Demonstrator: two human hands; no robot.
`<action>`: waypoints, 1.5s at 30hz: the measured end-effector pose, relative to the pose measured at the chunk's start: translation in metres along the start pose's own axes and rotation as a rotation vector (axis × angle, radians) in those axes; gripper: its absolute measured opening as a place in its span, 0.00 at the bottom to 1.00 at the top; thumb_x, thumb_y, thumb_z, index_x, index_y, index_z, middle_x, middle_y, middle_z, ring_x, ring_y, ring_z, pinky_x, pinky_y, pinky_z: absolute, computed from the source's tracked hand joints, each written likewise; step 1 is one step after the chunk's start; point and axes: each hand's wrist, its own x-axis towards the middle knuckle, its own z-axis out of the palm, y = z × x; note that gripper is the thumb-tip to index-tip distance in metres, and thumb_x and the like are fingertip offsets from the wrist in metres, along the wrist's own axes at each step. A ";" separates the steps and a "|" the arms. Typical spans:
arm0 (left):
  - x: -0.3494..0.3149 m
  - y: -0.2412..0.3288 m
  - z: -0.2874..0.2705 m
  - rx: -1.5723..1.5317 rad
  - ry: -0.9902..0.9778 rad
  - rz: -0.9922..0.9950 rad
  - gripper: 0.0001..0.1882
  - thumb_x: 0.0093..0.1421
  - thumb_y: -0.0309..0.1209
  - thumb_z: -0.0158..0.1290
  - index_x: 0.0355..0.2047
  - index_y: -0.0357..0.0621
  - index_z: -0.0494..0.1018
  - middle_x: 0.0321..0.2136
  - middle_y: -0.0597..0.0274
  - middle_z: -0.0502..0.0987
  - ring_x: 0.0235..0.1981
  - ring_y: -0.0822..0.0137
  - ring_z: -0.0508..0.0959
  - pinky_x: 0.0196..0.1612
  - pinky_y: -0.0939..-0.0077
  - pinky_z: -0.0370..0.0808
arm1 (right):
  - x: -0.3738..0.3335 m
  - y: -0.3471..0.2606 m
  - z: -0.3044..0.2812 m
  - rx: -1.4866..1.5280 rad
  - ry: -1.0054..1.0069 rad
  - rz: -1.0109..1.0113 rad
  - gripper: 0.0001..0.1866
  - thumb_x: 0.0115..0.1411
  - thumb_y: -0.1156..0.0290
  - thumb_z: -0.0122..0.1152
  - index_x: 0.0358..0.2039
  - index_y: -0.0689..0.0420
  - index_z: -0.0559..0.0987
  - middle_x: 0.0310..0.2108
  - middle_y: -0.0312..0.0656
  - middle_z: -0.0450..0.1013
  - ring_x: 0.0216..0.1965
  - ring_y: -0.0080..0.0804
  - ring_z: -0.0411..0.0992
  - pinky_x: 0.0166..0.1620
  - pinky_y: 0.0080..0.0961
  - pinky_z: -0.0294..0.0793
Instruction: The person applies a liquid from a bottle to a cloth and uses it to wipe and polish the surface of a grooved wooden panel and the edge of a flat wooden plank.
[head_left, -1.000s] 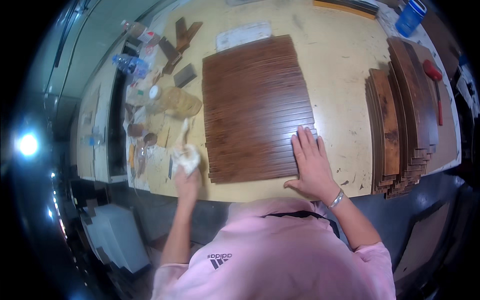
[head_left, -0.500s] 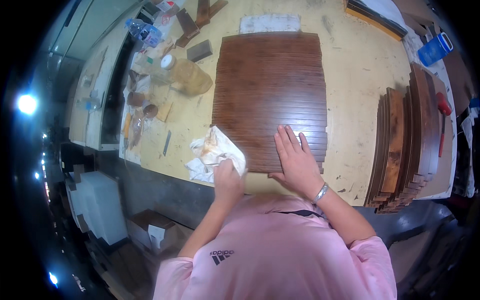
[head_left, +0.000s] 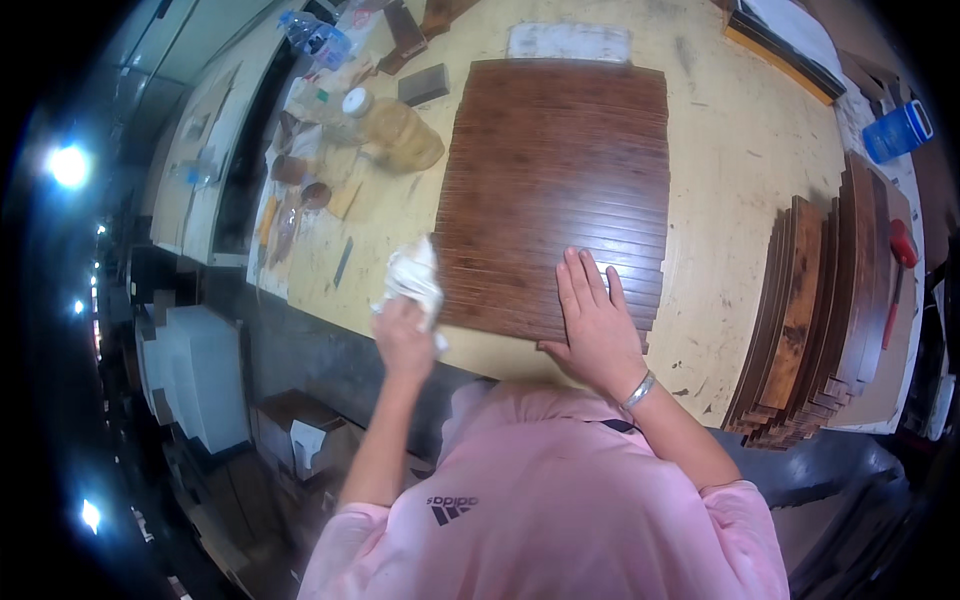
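Dark brown wooden strips lie side by side, forming a glossy panel on the pale table in front of me. My right hand rests flat on the panel's near right part, fingers stretched and a little apart. Bunched in my left hand is a stained white rag, just off the panel's near left edge. The rag and that hand are slightly blurred, and the palm side of the grip is hidden.
Brown boards stand stacked at the right, near a red-headed tool and a blue container. On the left are a jug of yellowish liquid, a grey block and a water bottle. A white slab lies beyond the panel.
My left hand has moved left with the rag, away from the panel's near left corner. My right hand stays flat on the strips. The whole view has shifted and turned slightly.
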 end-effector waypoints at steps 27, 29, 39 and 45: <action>0.015 0.030 0.010 0.096 0.046 -0.020 0.08 0.50 0.30 0.63 0.22 0.41 0.75 0.27 0.58 0.75 0.38 0.55 0.73 0.42 0.57 0.60 | -0.004 0.005 0.002 0.059 0.105 -0.053 0.57 0.47 0.49 0.75 0.68 0.69 0.59 0.72 0.55 0.52 0.73 0.47 0.50 0.71 0.49 0.52; 0.037 0.031 0.001 0.045 0.056 -0.118 0.05 0.48 0.27 0.61 0.21 0.43 0.75 0.27 0.58 0.75 0.38 0.55 0.73 0.42 0.58 0.60 | -0.006 0.005 0.001 0.056 0.093 -0.045 0.57 0.47 0.49 0.75 0.68 0.69 0.58 0.72 0.55 0.52 0.74 0.47 0.49 0.72 0.49 0.51; 0.035 0.070 0.008 0.070 0.043 0.118 0.01 0.47 0.23 0.55 0.20 0.43 0.74 0.25 0.59 0.73 0.36 0.54 0.72 0.42 0.55 0.59 | -0.004 0.004 -0.001 0.078 0.086 -0.022 0.53 0.50 0.52 0.74 0.68 0.68 0.58 0.72 0.54 0.52 0.74 0.45 0.48 0.73 0.48 0.49; 0.033 0.073 0.010 0.027 -0.007 0.146 0.03 0.44 0.24 0.56 0.21 0.45 0.74 0.24 0.61 0.73 0.36 0.55 0.72 0.41 0.56 0.60 | -0.005 0.005 0.002 0.048 0.076 -0.040 0.57 0.49 0.47 0.73 0.69 0.69 0.55 0.73 0.54 0.50 0.74 0.46 0.47 0.72 0.49 0.49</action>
